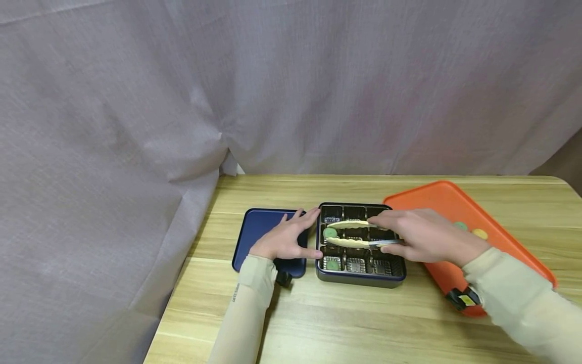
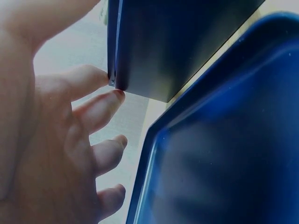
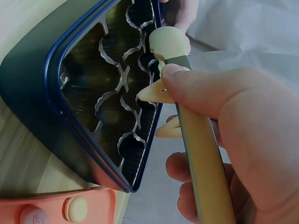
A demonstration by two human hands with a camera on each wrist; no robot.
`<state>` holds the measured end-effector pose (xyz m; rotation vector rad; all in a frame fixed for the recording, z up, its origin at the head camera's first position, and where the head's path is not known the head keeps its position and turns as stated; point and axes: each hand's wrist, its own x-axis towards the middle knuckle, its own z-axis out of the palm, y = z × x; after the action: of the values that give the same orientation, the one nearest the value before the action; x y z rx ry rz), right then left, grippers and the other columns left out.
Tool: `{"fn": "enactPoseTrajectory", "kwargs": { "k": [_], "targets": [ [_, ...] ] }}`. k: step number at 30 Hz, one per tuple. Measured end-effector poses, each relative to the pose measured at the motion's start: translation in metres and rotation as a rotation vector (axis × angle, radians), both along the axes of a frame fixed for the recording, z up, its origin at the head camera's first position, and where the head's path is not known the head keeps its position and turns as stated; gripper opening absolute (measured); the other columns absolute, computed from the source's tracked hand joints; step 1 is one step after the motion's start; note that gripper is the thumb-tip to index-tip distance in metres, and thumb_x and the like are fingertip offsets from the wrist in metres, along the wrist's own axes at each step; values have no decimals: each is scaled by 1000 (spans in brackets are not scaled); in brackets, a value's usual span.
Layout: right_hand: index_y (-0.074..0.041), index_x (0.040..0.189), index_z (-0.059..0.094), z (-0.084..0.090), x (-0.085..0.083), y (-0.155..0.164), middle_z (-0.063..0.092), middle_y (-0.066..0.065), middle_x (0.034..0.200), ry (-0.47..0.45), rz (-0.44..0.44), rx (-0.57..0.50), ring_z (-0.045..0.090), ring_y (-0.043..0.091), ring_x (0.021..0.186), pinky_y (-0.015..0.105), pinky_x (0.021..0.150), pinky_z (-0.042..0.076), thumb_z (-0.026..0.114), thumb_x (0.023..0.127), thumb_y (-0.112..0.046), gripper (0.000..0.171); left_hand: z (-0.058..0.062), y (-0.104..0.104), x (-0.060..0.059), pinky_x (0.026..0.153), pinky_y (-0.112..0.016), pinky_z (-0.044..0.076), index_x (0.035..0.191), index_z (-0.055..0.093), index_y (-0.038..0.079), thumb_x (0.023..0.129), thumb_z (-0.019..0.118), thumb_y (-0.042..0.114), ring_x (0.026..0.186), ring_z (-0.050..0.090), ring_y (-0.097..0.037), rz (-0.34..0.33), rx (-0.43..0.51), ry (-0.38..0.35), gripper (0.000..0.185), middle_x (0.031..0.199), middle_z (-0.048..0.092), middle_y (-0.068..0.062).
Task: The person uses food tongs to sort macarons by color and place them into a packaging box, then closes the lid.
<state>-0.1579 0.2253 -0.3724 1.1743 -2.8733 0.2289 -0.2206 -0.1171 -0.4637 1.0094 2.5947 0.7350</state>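
My right hand (image 1: 423, 235) grips a pair of tongs (image 1: 347, 243) with pale yellow scalloped tips and metal arms. The tips reach over the left column of a dark blue box (image 1: 359, 281) with a black divided insert. A green macaron (image 1: 330, 232) lies between the tips at the middle-left compartment. Another green macaron (image 1: 333, 265) sits in the front-left compartment. With fingers spread, my left hand (image 1: 284, 242) touches the box's left side, index finger toward the back corner and thumb toward the front. In the left wrist view, fingertips (image 2: 117, 95) meet the box's edge.
Left of the box lies a blue lid (image 1: 256, 235), partly under my left hand. An orange tray (image 1: 434, 197) stands at the right, holding a green macaron (image 1: 461, 225) and a yellow macaron (image 1: 479, 233). In the right wrist view, a pinkish macaron (image 3: 34, 215) shows there too. Grey cloth (image 1: 309, 101) hangs behind.
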Motion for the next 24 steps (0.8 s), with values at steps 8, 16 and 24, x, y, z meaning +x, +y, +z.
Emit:
{"fn": "enactPoseTrajectory", "kwargs": {
  "k": [8, 16, 24],
  "targets": [
    [-4, 147, 62, 2, -2, -3, 65, 19, 143, -27, -7, 4, 70, 5, 74, 49, 76, 62, 82, 92, -35, 66, 0, 0, 0, 128, -65, 4, 171, 10, 26, 87, 75, 67, 163, 8, -36, -1, 1, -9, 114, 177, 15, 2],
    [-5, 145, 63, 1, -1, -3, 66, 16, 142, -12, -4, 5, 72, 7, 77, 49, 77, 63, 82, 92, -36, 64, 0, -1, 0, 128, -63, 3, 171, 9, 28, 87, 74, 68, 163, 7, -34, 0, -1, -10, 114, 177, 13, 6],
    [-5, 144, 64, -1, 1, -1, 67, 17, 141, 17, 3, -8, 73, 9, 82, 49, 77, 62, 83, 91, -35, 64, -2, -1, -1, 128, -64, 4, 171, 9, 27, 87, 74, 68, 163, 8, -35, -3, 0, 2, 114, 177, 14, 4]
  ]
}}
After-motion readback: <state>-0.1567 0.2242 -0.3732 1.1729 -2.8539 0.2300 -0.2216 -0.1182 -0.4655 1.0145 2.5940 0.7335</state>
